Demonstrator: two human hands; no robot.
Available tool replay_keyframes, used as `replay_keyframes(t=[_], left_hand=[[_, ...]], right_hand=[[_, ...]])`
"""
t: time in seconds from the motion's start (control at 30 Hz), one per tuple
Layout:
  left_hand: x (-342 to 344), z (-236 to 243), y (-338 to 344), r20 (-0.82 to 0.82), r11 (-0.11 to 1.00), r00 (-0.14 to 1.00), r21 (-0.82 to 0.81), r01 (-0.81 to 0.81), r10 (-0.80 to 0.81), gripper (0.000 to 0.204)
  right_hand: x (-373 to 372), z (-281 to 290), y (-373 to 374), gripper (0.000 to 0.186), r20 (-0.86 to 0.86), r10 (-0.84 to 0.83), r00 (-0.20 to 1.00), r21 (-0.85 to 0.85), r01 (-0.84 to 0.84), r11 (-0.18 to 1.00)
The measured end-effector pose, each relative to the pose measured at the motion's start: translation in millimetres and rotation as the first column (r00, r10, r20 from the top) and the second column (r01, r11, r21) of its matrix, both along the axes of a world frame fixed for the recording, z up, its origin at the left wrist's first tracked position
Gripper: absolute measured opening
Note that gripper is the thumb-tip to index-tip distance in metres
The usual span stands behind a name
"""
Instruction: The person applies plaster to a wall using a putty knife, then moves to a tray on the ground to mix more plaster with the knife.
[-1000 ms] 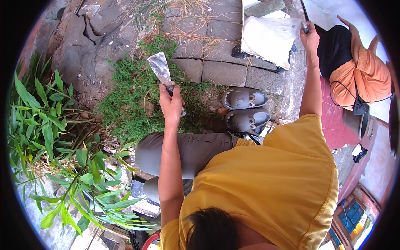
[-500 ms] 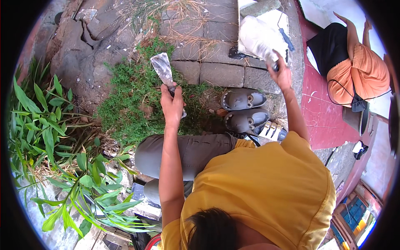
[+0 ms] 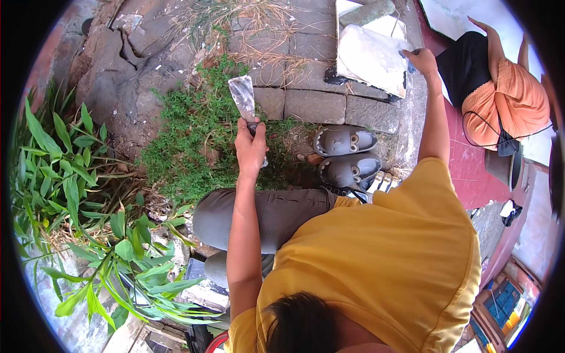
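My left hand (image 3: 251, 146) is closed around the handle of a putty knife (image 3: 242, 97), its wide metal blade smeared white and pointing away from me above the weeds. Off to the right, my outstretched right hand (image 3: 422, 61) grips a second putty knife (image 3: 404, 53) by its dark handle. That blade is blurred and lies over the right side of a white mass like putty (image 3: 368, 50). The mass sits on a white tray or lid (image 3: 395, 26). A grey, fuzzy paint roller (image 3: 369, 11) rests on its far end.
Grey clogs (image 3: 347, 141) with cartoon eyes stand beside my knees. Leafy plants (image 3: 70, 176) grow at the left, low weeds (image 3: 182, 129) in front, by stone pavers (image 3: 315, 106). At the right, another person in an orange top (image 3: 512, 100) sits on the red tiled floor (image 3: 456, 147).
My right hand has swung outward to the right and slightly farther away, with its putty knife now over the tray's right side. My left hand and its putty knife have shifted slightly right.
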State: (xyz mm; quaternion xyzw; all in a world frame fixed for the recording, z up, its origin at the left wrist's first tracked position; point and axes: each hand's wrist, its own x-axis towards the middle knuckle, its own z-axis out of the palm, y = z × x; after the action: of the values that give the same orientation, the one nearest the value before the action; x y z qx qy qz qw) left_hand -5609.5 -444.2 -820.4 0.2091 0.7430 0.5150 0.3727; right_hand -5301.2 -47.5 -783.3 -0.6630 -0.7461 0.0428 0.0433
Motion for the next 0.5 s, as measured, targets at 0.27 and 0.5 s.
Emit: replay_keyframes(t=[0.27, 0.5], left_hand=[[-0.5, 4.6, -4.2, 0.002, 1.0, 1.0, -0.023, -0.001, 0.001, 0.025], [-0.1, 7.6, -2.1, 0.003, 0.999, 1.0, -0.052, 0.001, -0.001, 0.016]], right_hand=[[-149.3, 19.7, 21.2, 0.033, -0.544, -0.058, 0.837, -0.239, -0.088, 0.967], [-136.7, 27.0, -5.2, 0.039, -0.18, 0.519, 0.836, 0.499, -0.377, 0.78]])
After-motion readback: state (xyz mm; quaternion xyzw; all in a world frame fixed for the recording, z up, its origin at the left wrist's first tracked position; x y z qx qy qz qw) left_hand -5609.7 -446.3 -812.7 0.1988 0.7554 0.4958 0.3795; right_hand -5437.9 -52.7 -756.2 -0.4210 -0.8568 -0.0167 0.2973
